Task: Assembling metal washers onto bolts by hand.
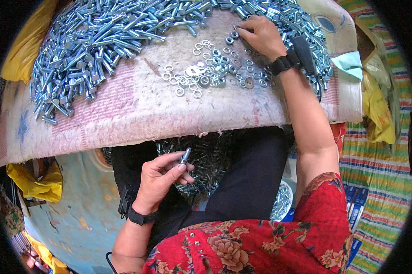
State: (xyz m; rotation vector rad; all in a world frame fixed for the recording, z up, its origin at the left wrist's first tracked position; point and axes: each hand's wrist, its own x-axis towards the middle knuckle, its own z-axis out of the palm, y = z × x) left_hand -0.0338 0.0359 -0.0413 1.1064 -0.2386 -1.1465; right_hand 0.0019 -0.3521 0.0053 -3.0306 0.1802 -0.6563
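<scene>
Here a person sits at a low desk covered with worn pinkish cloth. The left hand hovers over the lap, fingers closed around a single silver bolt, held upright, likely so that its end stays free. The right hand reaches across the desk to a scatter of loose washers and nuts; its fingertips are pinched at the far edge of the scatter, and whether they grip a piece I cannot tell. A deep heap of bolts banks along the desk's far and left edges, which leaves a bare strip of cloth toward the near edge as open room. Below that edge, between the knees, sits a container of bolts. A striped mat lies to the right.
</scene>
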